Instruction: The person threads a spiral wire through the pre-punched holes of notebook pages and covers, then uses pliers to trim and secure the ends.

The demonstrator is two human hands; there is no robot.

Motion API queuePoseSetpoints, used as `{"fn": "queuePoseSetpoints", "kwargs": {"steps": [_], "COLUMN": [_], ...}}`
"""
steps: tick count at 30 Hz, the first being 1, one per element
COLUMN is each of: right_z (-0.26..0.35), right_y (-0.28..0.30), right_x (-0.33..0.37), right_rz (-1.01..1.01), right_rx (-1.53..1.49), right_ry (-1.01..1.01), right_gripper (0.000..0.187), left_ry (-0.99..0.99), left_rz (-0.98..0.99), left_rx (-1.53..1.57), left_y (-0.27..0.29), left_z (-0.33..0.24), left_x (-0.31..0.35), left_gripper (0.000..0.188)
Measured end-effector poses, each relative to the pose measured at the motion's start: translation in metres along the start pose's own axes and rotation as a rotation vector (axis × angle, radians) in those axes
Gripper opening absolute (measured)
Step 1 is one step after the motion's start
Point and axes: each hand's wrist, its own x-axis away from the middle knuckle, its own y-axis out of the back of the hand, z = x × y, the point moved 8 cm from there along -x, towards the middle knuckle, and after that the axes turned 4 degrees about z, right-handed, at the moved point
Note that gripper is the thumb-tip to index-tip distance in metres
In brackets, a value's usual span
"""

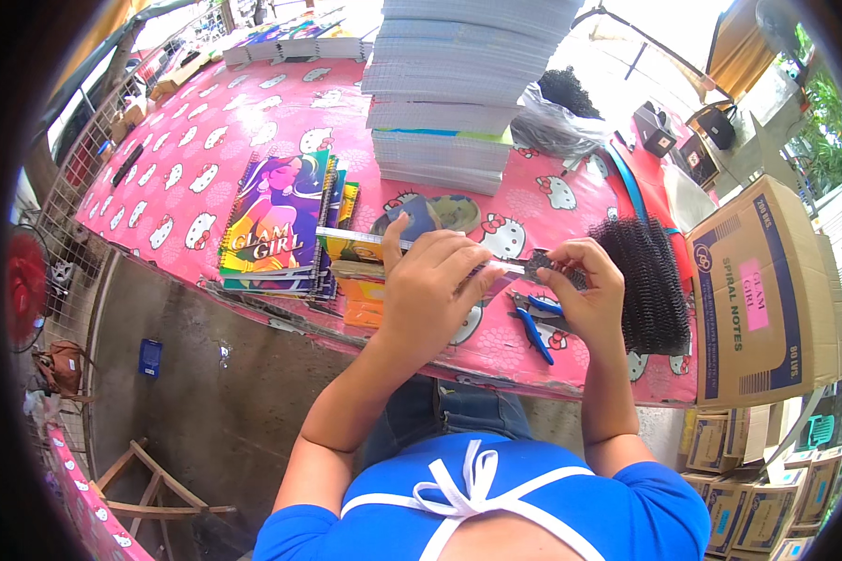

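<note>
My left hand (430, 285) is closed on a notebook block (360, 245), seen nearly edge-on, with white page edges and some yellow on its cover. Its right end reaches toward my right hand (589, 285). There the fingers pinch a short black spiral coil (536, 262) against the block's end; how far it is threaded cannot be made out. Below lie blue-handled pliers (533, 335) on the pink cartoon-print tablecloth (225, 140). A heap of black spiral coils (638, 285) sits right of my right hand. Finished spiral notebooks (276, 220) with colourful covers are piled to the left.
A tall stack of unbound books (454, 93) rises beyond my hands. A plastic bag (557, 131) with black coils stands behind it to the right. At the right edge is a cardboard box (758, 294). A wooden stool frame (154, 505) stands on the floor.
</note>
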Motion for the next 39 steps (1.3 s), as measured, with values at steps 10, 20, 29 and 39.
{"fn": "queuePoseSetpoints", "kwargs": {"steps": [10, 20, 29, 39], "right_z": [-0.008, 0.04, 0.042, -0.008], "right_y": [-0.021, -0.024, -0.03, -0.098], "right_x": [-0.009, -0.01, -0.011, -0.086], "right_rz": [0.416, 0.189, 0.179, 0.705], "right_rx": [-0.301, 0.14, 0.177, 0.501], "right_ry": [-0.235, 0.164, 0.142, 0.413], "right_gripper": [0.027, 0.014, 0.013, 0.032], "left_ry": [0.019, 0.031, 0.049, -0.003], "left_rz": [-0.121, -0.059, -0.077, -0.117], "left_rx": [0.054, -0.079, -0.078, -0.079], "left_y": [0.004, 0.006, 0.004, 0.006], "left_z": [0.003, 0.008, 0.009, 0.005], "left_x": [0.003, 0.006, 0.007, 0.017], "left_gripper": [0.016, 0.023, 0.022, 0.026]}}
